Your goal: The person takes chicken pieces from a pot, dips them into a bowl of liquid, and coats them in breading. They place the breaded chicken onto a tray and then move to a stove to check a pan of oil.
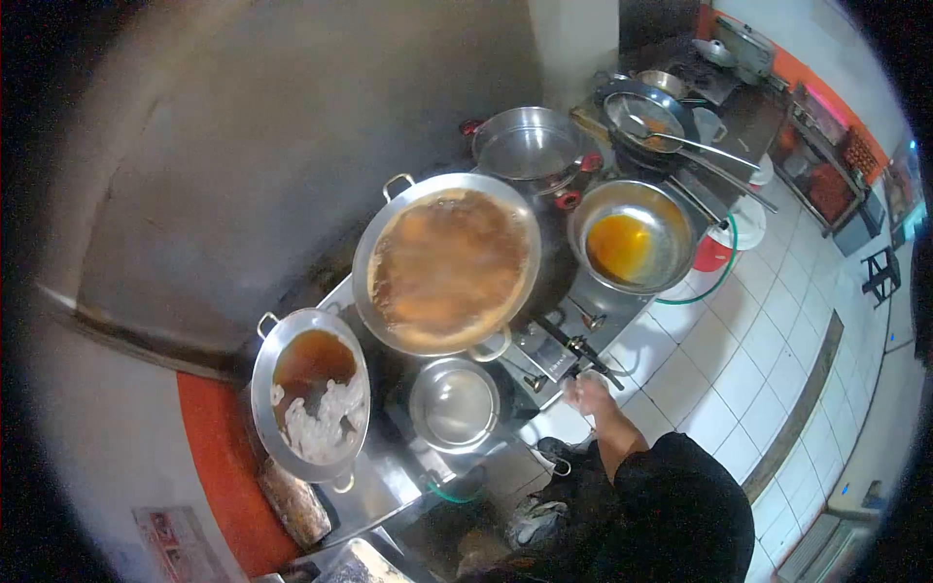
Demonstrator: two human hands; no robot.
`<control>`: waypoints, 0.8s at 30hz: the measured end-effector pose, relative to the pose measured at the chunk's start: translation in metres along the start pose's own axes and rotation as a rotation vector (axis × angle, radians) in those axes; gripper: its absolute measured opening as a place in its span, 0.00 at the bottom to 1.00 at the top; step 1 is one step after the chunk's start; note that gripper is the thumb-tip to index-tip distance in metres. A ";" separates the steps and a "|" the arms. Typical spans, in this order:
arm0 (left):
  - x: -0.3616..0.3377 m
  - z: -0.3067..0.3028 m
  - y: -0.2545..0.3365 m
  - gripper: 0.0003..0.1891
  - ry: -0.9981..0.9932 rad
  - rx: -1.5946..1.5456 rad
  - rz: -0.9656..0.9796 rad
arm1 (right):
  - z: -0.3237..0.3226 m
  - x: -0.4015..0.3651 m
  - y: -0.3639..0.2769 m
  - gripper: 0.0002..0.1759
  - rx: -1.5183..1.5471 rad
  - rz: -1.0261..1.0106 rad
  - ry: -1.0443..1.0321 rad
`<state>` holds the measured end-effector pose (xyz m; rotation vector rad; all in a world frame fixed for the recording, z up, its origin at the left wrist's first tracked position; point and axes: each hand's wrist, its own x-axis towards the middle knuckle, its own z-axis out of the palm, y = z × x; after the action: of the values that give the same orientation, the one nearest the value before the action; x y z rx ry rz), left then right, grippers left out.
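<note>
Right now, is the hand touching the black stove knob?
Cannot tell. Head view: the hand is right beside the stove knob, but it is blurred, so neither contact nor gap shows plainly.

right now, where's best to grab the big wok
Take the wok by its two loop handles: the far handle at the back rim and the near handle on the rim toward the right hand. It is wide, round and full of bubbling liquid, so a level grip from both opposite sides looks safest.
</note>
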<state>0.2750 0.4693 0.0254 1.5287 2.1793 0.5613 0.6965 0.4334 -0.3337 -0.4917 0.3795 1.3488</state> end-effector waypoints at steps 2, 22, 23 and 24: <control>0.006 0.000 0.007 0.21 -0.003 -0.005 0.016 | 0.006 -0.018 -0.018 0.15 -0.058 -0.019 -0.207; -0.006 -0.069 0.091 0.22 0.196 -0.378 0.148 | 0.167 -0.089 -0.509 0.12 -2.091 -1.480 0.521; -0.006 -0.069 0.126 0.22 0.154 -0.483 0.202 | 0.176 -0.062 -0.532 0.13 -2.015 -1.574 0.305; -0.009 -0.065 0.172 0.22 0.105 -0.469 0.205 | 0.186 -0.035 -0.556 0.13 -1.941 -1.642 0.084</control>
<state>0.3758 0.5095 0.1744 1.4873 1.7942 1.1500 1.2321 0.4239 -0.0936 -1.8217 -1.2792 -0.3869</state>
